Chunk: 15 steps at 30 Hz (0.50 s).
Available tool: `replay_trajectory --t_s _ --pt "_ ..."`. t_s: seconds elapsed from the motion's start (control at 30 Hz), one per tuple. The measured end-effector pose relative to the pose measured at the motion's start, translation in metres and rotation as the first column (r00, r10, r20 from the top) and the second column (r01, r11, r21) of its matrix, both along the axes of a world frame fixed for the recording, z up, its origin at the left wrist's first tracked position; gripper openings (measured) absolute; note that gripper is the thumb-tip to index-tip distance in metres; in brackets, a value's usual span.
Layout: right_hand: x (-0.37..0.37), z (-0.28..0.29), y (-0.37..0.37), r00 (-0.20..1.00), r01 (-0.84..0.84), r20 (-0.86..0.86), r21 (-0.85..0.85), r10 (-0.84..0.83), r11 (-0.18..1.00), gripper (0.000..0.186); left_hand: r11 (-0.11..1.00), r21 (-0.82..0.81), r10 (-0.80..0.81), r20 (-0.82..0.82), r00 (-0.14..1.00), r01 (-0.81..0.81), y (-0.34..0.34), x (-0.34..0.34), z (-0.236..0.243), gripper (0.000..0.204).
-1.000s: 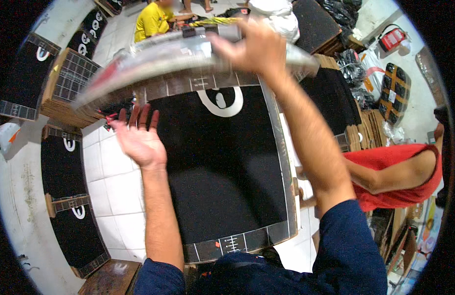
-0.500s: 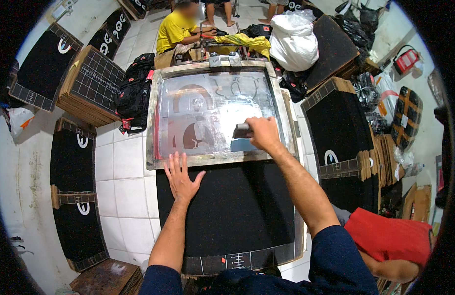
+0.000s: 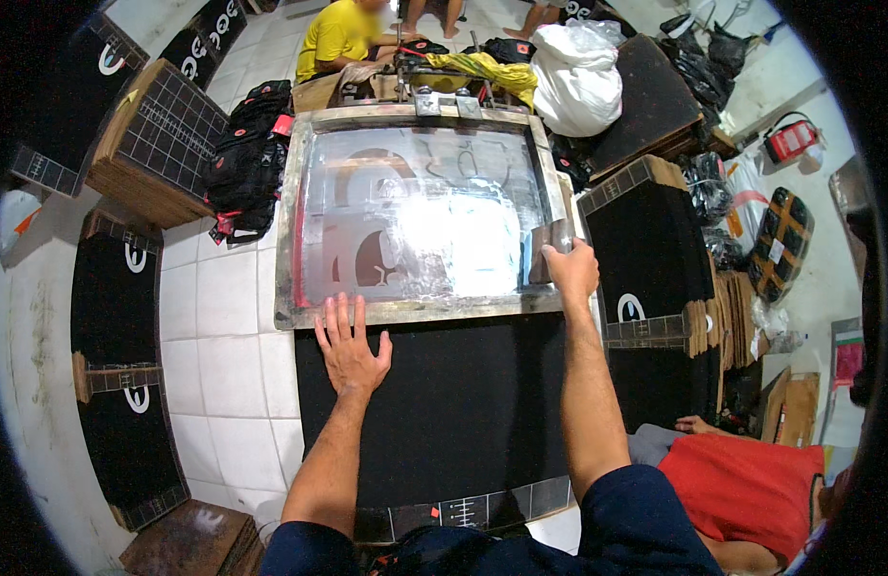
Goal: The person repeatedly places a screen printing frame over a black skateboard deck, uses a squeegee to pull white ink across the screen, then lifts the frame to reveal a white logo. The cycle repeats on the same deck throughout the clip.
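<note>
A screen-printing frame with pale, shiny mesh lies flat over the far part of a board covered in black fabric. Reddish emulsion shapes show through the mesh, with bright glare at its middle. My left hand rests with fingers spread, fingertips on the frame's near edge and palm over the fabric. My right hand grips a squeegee standing on the mesh at the right side. Metal clamps sit at the frame's far edge.
Printed black panels on boards stand at left and right. A board stack and black backpacks flank the frame. A white sack lies behind. A person in yellow sits beyond; one in red is at lower right.
A second ago the frame was raised, blurred, in my right hand; it now lies flat. My right hand has since moved the squeegee from the mesh's middle to its right side.
</note>
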State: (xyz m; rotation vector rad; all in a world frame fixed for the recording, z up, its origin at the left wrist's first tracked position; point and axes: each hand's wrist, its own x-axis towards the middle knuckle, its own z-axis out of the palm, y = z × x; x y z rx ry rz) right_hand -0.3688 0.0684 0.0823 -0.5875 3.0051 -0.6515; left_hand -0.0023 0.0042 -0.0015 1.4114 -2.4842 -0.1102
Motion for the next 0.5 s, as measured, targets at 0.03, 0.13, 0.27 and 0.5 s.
replay_trajectory --t_s 0.03,0.13,0.27,0.5 --pt "0.002 -0.003 -0.001 0.999 0.018 -0.029 0.027 -0.018 0.999 0.059 1.0 -0.017 -0.008 0.011 1.0 0.008 0.0 0.0 0.0 0.087" --pt "0.006 -0.009 -0.011 0.996 0.084 0.026 0.034 -0.085 0.996 0.058 1.0 -0.015 -0.008 0.034 0.999 0.008 0.0 0.0 -0.001 0.087" --pt "0.001 -0.014 -0.039 0.999 0.038 -0.014 0.003 -0.038 0.999 0.045 1.0 -0.02 -0.015 0.029 0.999 0.016 0.001 0.002 -0.001 0.089" --pt "-0.025 -0.008 -0.116 0.994 -0.104 0.033 0.039 0.103 0.994 0.046 0.998 -0.056 -0.019 0.009 1.0 0.019 0.0 0.0 0.001 0.091"
